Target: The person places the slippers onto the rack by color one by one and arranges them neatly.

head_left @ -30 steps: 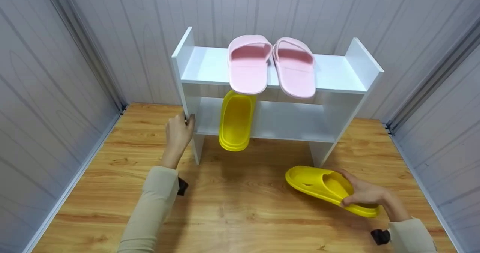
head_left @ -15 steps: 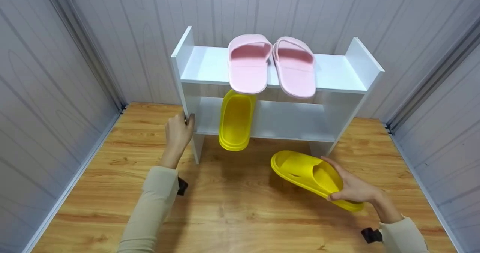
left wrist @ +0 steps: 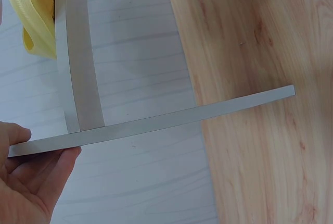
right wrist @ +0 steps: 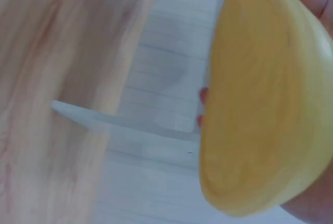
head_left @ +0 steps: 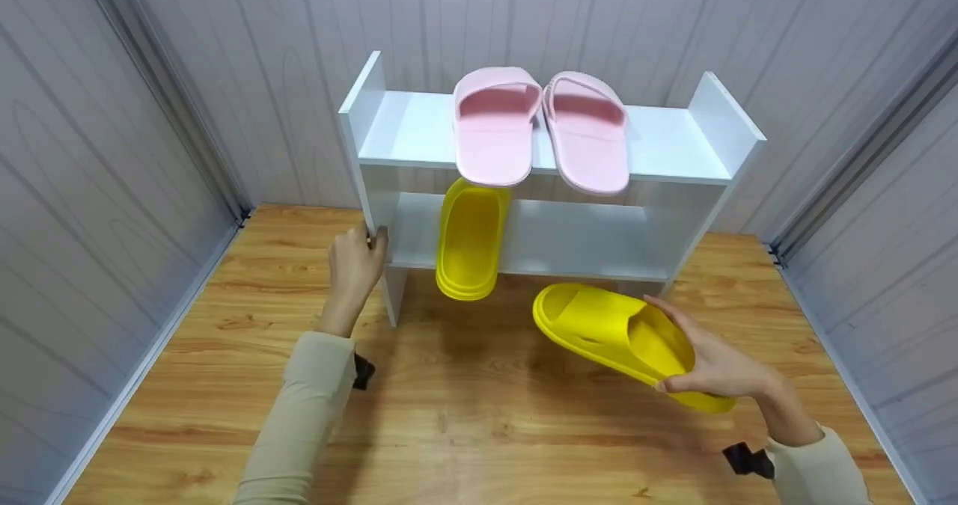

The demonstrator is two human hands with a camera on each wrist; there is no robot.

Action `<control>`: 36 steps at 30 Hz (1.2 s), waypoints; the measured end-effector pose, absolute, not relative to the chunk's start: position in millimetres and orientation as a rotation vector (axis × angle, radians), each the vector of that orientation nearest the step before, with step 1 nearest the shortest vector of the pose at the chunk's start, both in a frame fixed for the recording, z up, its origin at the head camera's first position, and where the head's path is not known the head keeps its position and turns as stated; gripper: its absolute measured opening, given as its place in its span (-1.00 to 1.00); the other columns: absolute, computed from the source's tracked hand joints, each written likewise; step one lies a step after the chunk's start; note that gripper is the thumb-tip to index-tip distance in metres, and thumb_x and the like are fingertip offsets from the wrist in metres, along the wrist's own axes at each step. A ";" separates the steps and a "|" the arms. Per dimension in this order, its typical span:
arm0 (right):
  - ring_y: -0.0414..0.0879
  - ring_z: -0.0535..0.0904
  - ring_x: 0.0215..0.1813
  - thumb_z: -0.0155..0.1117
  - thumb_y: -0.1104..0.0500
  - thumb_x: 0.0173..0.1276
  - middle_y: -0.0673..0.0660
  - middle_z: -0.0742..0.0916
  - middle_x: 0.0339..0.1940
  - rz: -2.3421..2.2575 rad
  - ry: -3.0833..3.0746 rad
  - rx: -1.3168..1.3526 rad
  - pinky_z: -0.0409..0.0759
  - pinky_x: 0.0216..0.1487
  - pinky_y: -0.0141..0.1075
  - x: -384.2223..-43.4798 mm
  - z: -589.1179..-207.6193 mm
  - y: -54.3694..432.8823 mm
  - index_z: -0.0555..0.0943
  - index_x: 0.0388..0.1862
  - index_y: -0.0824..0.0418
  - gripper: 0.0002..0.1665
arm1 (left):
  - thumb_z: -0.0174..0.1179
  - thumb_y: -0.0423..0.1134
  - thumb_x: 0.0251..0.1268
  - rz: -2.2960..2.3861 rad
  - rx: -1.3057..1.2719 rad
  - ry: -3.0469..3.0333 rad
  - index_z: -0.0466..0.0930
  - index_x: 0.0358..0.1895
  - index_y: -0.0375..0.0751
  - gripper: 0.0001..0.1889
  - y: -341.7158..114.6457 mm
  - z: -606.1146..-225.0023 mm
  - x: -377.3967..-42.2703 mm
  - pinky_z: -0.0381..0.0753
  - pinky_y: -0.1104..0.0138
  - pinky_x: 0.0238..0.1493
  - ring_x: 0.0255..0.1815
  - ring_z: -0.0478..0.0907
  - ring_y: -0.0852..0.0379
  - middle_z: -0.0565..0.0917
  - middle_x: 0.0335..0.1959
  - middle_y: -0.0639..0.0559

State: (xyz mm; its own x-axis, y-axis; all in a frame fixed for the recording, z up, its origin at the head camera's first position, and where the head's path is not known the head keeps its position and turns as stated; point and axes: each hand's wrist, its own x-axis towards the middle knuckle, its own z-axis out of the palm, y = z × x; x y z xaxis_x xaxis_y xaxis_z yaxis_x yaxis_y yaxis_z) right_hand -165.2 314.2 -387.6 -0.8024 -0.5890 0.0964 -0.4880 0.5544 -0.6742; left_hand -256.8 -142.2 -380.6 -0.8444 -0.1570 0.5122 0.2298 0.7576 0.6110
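Observation:
My left hand grips the left side panel of the white shoe rack; in the left wrist view, thumb and fingers lie on opposite faces of that panel. With my right hand I hold a yellow slipper by its heel half, tilted, its toe pointing left, in front of the rack's lower right. The sole of this slipper fills much of the right wrist view. Another yellow slipper rests on the middle shelf, its toe hidden beneath the top shelf.
Two pink slippers sit side by side on the top shelf, heels over its front edge. Shelf surface shows right of the yellow slipper. Panelled walls enclose the wooden floor on the left, back and right.
My right hand has carried the yellow slipper up and to the left, towards the rack. The left hand stays on the side panel, and the other slippers have not moved.

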 end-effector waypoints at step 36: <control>0.24 0.28 0.01 0.42 0.03 -0.14 0.40 0.34 0.13 -1.040 3.188 -0.515 0.25 -0.10 0.16 -200.2 -379.2 278.8 -0.02 0.34 0.32 0.16 | 0.02 -0.33 0.18 -0.933 -0.053 -2.384 0.53 -0.36 -0.58 -0.74 -142.0 -380.6 -256.4 0.53 0.11 -0.57 -0.44 0.59 -0.17 0.59 -0.45 -0.38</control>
